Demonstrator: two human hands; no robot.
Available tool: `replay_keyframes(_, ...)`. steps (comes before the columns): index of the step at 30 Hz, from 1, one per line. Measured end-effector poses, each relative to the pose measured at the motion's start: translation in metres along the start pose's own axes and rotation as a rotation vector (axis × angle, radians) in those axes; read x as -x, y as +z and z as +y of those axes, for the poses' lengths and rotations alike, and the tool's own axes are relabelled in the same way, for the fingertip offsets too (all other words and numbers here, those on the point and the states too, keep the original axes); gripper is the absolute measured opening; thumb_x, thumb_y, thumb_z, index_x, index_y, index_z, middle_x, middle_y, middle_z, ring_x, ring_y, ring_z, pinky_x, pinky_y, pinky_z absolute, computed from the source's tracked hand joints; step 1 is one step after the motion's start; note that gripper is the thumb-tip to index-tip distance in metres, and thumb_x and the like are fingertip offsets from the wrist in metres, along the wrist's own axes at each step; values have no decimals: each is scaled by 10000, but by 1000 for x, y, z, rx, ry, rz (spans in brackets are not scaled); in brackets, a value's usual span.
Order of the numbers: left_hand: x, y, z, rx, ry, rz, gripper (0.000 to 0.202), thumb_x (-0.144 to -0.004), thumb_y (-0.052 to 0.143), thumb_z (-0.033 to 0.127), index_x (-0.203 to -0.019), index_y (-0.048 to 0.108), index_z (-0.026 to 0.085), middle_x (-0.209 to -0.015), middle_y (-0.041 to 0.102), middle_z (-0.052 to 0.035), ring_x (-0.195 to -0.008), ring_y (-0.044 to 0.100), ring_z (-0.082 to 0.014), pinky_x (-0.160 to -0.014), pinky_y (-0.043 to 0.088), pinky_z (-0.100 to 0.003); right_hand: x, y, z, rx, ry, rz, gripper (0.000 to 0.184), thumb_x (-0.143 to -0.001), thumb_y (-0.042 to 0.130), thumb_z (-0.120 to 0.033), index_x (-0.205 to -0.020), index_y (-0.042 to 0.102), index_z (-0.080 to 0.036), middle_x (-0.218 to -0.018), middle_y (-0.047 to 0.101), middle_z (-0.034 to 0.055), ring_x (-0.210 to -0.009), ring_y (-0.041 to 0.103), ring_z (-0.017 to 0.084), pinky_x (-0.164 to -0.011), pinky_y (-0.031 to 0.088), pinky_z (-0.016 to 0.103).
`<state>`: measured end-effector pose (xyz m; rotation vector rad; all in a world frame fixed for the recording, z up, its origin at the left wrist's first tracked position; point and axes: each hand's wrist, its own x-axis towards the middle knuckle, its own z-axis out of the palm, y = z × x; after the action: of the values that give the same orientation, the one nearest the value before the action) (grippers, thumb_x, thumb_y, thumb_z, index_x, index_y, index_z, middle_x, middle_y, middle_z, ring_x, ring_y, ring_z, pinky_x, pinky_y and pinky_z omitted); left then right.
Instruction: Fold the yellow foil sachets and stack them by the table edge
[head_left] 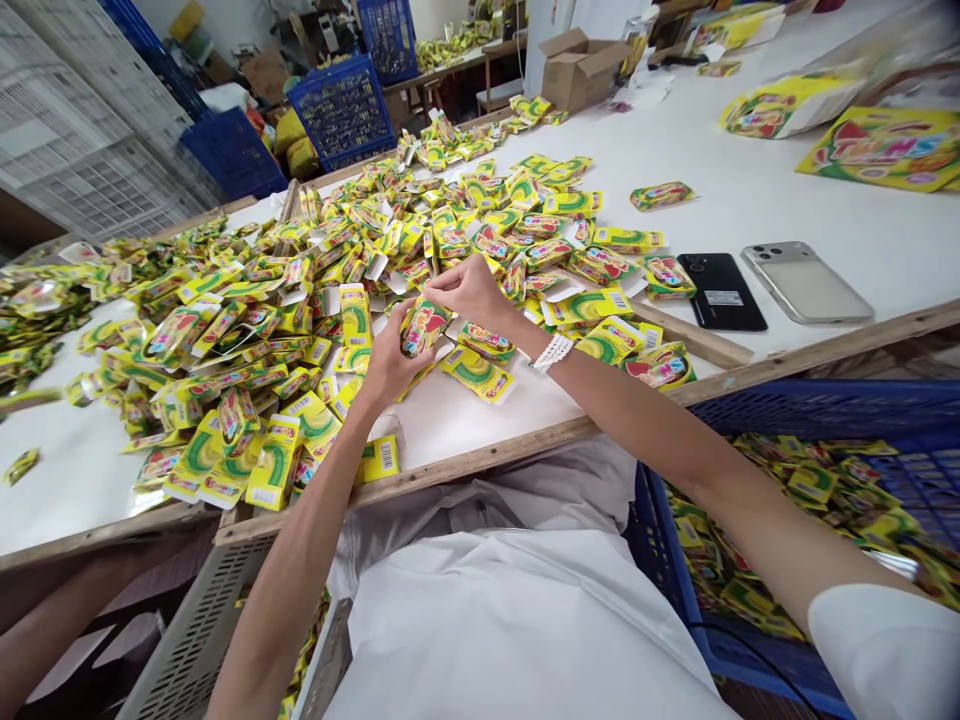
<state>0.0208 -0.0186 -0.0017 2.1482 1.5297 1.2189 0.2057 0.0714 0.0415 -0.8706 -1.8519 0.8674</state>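
Note:
My left hand [395, 362] is closed around a small yellow-green printed carton [426, 327], its red fruit picture and coloured lettering facing up. At the carton's upper end, my right hand [474, 290] has its thumb and forefinger pinched together on the edge. Whether a flap is between those fingertips is too small to tell. Both hands are just above the white tabletop [450, 432], at the near edge of a large heap of similar small cartons [360, 250]. Some of these have white end flaps standing open. A loose carton [478, 374] lies just below my right hand.
A black phone [722, 291] and a phone in a clear case [806, 283] lie to the right. Wooden strips [480, 457] edge the table. A blue crate [765, 395] of small packets stands below right. Another person's arm [82, 600] shows at lower left. A cardboard box [581, 75] stands behind.

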Motion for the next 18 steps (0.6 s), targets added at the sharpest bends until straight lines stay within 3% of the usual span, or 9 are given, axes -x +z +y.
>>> replay_keyframes(4,0,0,-3,29,-12,18,745,-854,847,433,-1494,533,214,-1455,667,-129,-1335,655,-290,-1118,569,-381,1,0,-3,-10,3,42,129,-846,794,-269,-899,834,-158,-713,758,51,-786,650,210,-638,498,264)
replay_keyframes(10,1,-4,-7,13,-29,10,734,-825,882,495,-1432,583,211,-1314,711,-111,-1214,691,-286,-1053,593,-389,4,0,-5,-56,32,-25,105,-829,805,-239,-853,824,-139,-660,721,40,-717,601,177,-609,456,248)
replay_keyframes(18,2,-5,-8,-81,-43,14,735,-837,877,475,-1451,571,211,-1328,715,-116,-1166,695,-287,-1015,579,-370,8,5,-5,-43,9,-61,233,-834,740,-281,-698,829,-113,-668,736,48,-630,571,140,-588,379,257)
